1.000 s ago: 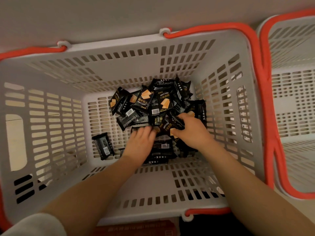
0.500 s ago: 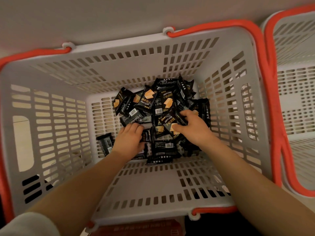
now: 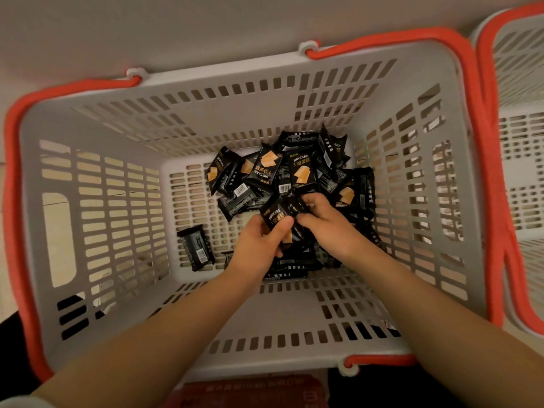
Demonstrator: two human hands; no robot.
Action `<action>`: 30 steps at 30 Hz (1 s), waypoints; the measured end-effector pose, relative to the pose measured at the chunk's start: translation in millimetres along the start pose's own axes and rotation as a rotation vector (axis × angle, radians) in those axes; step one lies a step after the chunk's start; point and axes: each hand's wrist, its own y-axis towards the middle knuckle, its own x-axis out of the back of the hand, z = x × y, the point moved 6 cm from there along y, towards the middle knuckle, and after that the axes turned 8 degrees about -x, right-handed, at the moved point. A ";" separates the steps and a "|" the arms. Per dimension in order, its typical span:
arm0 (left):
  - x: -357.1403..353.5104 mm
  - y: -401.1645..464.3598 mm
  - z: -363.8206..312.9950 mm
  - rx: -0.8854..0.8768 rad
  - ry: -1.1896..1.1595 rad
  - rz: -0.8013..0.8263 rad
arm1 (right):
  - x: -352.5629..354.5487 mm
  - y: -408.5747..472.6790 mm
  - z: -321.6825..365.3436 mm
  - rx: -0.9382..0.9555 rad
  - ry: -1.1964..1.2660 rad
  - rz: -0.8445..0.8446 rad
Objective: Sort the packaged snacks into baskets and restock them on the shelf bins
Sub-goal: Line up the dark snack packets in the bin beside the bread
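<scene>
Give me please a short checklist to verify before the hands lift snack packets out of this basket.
1. Left hand holds a packet: ok, thumb and fingers pinch it.
2. Right hand has a firm hold: cannot tell, its fingers curl round black packets, but the hold is partly hidden.
3. Way upward is free: ok, nothing shows above the grey basket.
4. Pile is all one kind: ok for the visible fronts, all black; the lower ones are hidden.
5. Stray packet gathered: not ok, it lies alone at the left of the floor.
6. Second basket near: ok, directly at the right.
</scene>
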 end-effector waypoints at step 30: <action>51.3 10.2 -11.3 0.132 0.108 0.227 | 6.5 -58.4 50.2 0.050 0.793 0.312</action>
